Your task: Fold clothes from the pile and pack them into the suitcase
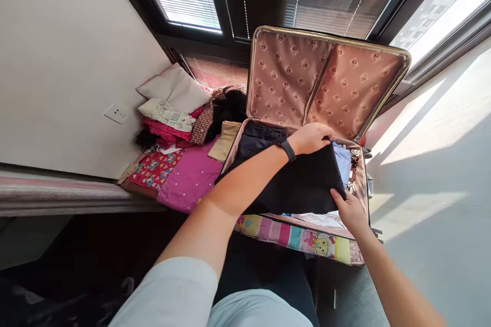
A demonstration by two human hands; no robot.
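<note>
A folded black garment [299, 186], perhaps trousers, is stretched over the open suitcase [364, 199]. My left hand [312, 138], with a dark band on the wrist, is closed on its far right corner. At the near right corner, my right hand [350, 209] pinches the cloth between thumb and fingers. Beneath and beside the black cloth, the case holds a light blue folded garment [342, 162] and white cloth [320, 219]. Dark gathered fabric [261, 138] shows at the left end of the case. My left forearm hides part of the black garment.
The raised suitcase lid [291, 76] has a pink patterned lining and leans toward the window blinds. Left of the case are a purple cloth [192, 173], a tan folded cloth [225, 140], a patterned pillow [168, 114] and piled clothes. Walls flank both sides.
</note>
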